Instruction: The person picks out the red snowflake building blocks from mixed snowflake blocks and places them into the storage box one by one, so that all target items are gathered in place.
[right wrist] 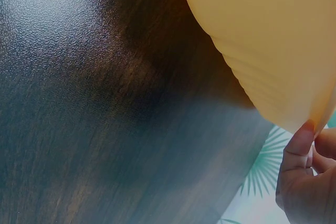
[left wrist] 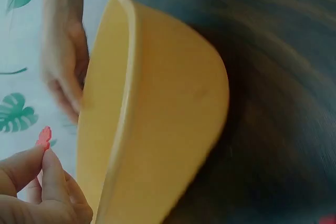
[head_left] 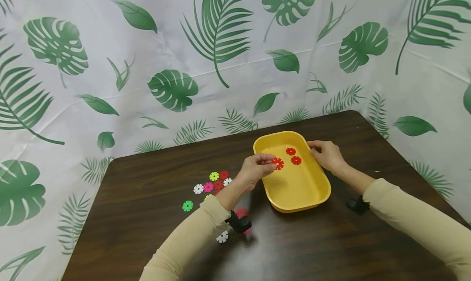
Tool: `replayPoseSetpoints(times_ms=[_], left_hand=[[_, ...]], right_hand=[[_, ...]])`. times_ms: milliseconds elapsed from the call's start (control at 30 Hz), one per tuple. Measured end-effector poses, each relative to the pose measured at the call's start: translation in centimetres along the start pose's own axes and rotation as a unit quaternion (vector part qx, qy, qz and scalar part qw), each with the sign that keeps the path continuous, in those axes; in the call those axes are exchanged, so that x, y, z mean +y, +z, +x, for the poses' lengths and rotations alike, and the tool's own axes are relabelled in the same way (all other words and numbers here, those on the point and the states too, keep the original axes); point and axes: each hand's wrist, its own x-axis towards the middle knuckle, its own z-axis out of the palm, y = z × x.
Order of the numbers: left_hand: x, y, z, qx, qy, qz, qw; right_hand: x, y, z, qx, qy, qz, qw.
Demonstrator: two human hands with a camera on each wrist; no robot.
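Observation:
My left hand (head_left: 256, 169) pinches a red notched disc (head_left: 278, 163) between thumb and fingertips, over the left side of a yellow plastic tub (head_left: 294, 191). From the left wrist view, that disc (left wrist: 44, 137) appears nearly edge-on above the fingertips. Two more red discs (head_left: 296, 160) lie on the tub's floor toward its far end. On the tub's right rim, my right hand (head_left: 328, 154) grips the wall with thumb and fingers; the right wrist view shows this hand (right wrist: 310, 177) pinching the rim.
Several loose notched discs in white, pink, red, yellow and green (head_left: 187, 206) lie on the dark wood table (head_left: 140, 232), left of the tub. My left forearm hides some of them. A leaf-print cloth (head_left: 235, 48) hangs behind the table and along its right side.

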Motion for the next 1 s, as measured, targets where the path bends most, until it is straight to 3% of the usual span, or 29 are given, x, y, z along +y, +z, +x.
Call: replayPoseSetpoints(times_ms=[200,433,800,1000], left_hand=[[-0.9,3.4,1.5,0.016,-0.038,-0.004,0.9991],[-2.2,6.0,2.9,0.076,-0.056,-0.002,0.9955],[-3.3,8.1,4.2,0.132,-0.078,0.012,0.9882],[-3.4,8.6,4.6,0.157,-0.085,0.056,0.9822]], right_hand=[[0.2,0.1,0.1,0.010,-0.005,-0.006,0.9999],[0.3,0.2,0.2,0.011,-0.005,-0.003,0.9999],[0.3,0.1,0.1,0.012,-0.005,-0.002,0.9999],[0.2,0.2,0.1,0.011,-0.002,0.003,0.9999]])
